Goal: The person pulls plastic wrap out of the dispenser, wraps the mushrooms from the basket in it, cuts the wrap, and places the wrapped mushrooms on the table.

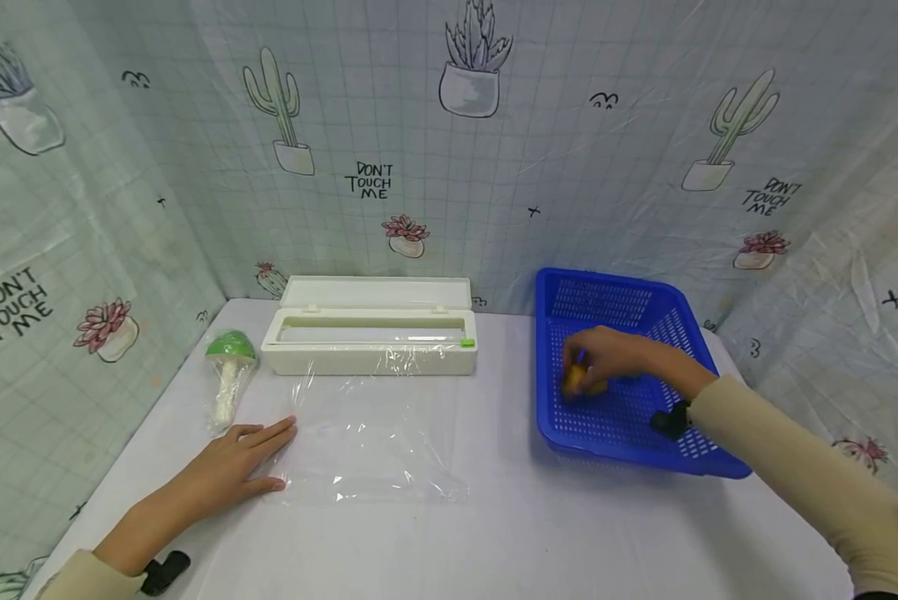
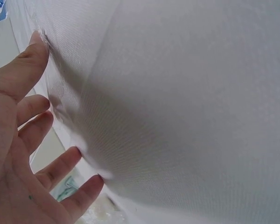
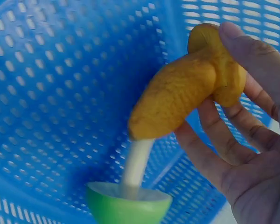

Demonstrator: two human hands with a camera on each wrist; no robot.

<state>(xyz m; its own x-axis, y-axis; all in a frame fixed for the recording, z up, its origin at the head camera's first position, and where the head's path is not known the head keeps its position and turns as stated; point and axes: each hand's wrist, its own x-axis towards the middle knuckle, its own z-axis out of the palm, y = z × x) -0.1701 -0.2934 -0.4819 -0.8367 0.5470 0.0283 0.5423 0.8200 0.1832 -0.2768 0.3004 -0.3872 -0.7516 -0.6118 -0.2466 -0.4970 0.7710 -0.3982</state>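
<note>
My right hand [image 1: 605, 357] is inside the blue basket [image 1: 541, 358] and grips a yellow-brown toy mushroom [image 3: 177, 93] between thumb and fingers. Below that mushroom, in the right wrist view, is a toy mushroom with a green cap [image 3: 126, 205] and a white stem. My left hand [image 1: 227, 468] lies with fingers spread on the left edge of a sheet of clear cling film [image 1: 374, 450]. The film stretches over the table from a white cling film dispenser [image 1: 370, 360], whose lid stands raised.
Another green-capped toy mushroom [image 1: 231, 358], wrapped in clear film, lies left of the dispenser. A green slider [image 1: 467, 342] sits at the dispenser's right end. Printed cloth [image 1: 419, 142] hangs behind and on both sides of the white table [image 1: 494, 542].
</note>
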